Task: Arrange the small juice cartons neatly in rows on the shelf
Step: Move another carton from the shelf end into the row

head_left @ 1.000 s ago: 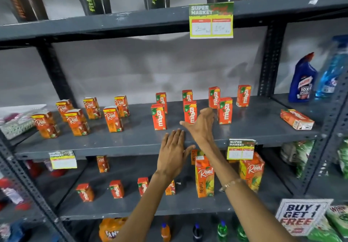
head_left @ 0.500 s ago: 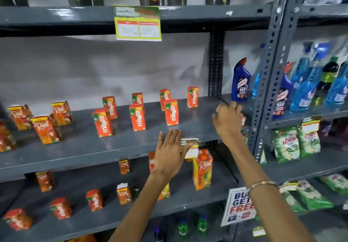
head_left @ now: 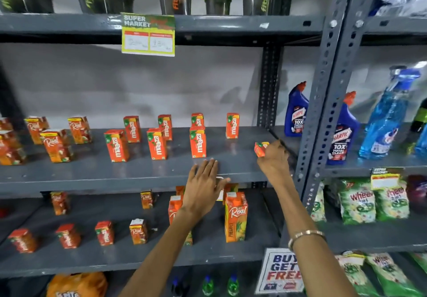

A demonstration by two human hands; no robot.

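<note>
Right hand (head_left: pixel 273 158) gripping small juice carton (head_left: pixel 261 149), tilted, top leaning left

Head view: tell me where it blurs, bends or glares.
Head view: wide-angle bending bows the upright post and the shelf edge; the Real cartons at far left smear; soft glare streaks the shelf top beside the right hand, closed on a small Maaza carton; the left hand stays sharp.

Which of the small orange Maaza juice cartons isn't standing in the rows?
The small orange Maaza carton in the right hand, at the grey shelf's right end; the others stand upright, untouched.
</note>
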